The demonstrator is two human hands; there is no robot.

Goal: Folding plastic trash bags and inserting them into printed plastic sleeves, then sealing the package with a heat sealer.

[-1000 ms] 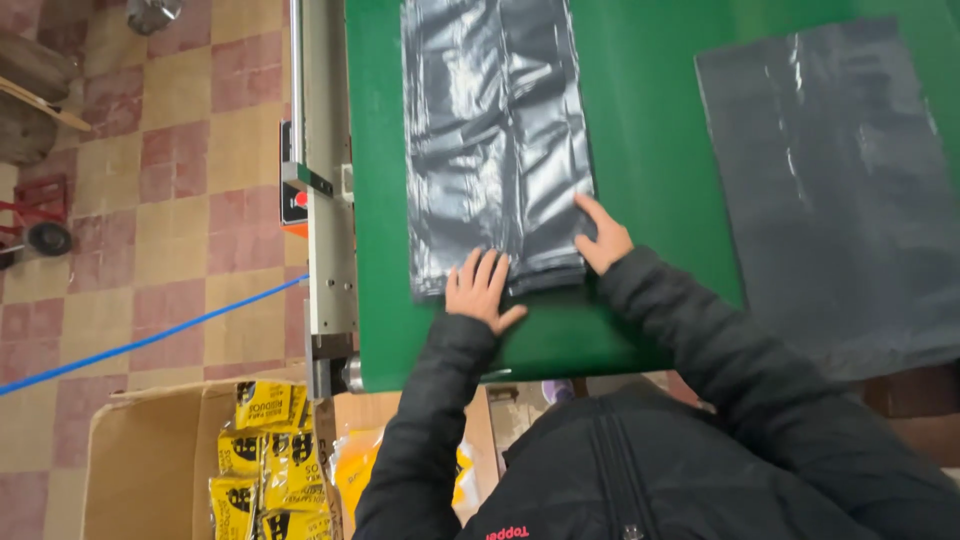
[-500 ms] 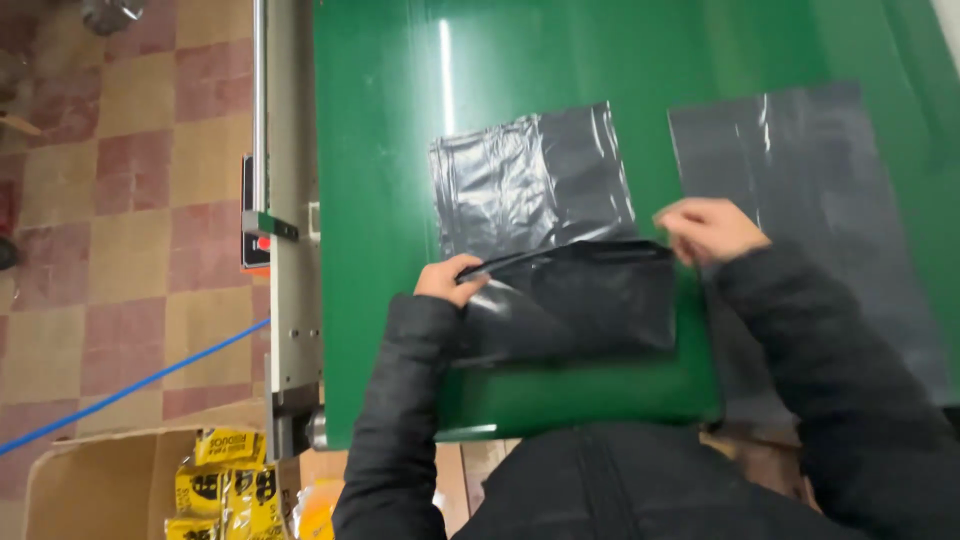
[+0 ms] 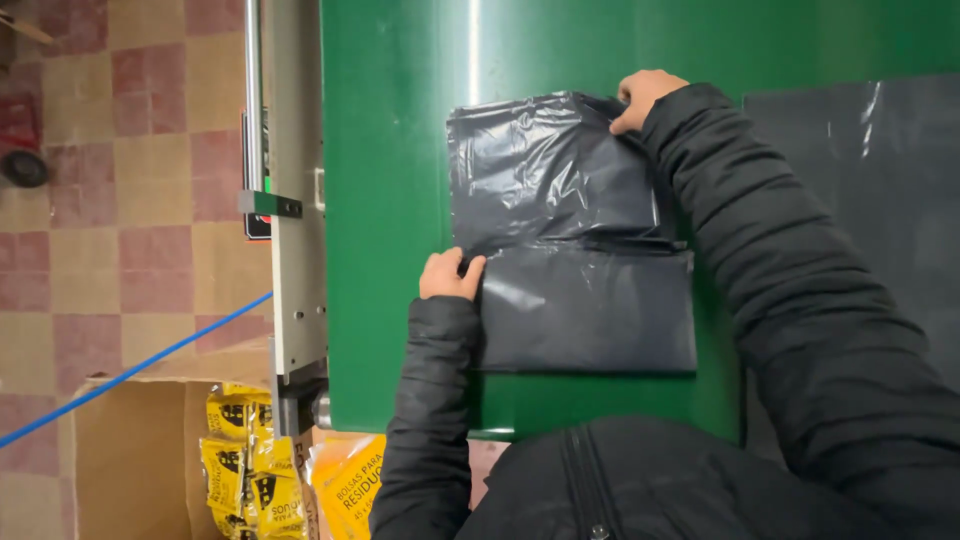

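a person in a dark jacket works a folded black plastic bag lying flat on the green worktop: the left hand pinches its near left edge, the right hand pinches its far corner; flat yellow packets fill a cardboard box below.

The counter has a smooth green top, and a narrow white streak of light reflects on it near the far end. Along its left edge runs a grey metal rail with a thin shiny rod beside it. The floor is laid with square tiles in a checker pattern of dull red and pale yellow. A blue line crosses the floor diagonally. Below it stands an open cardboard box holding yellow packets with black print. A dark wheel shows at the left border.
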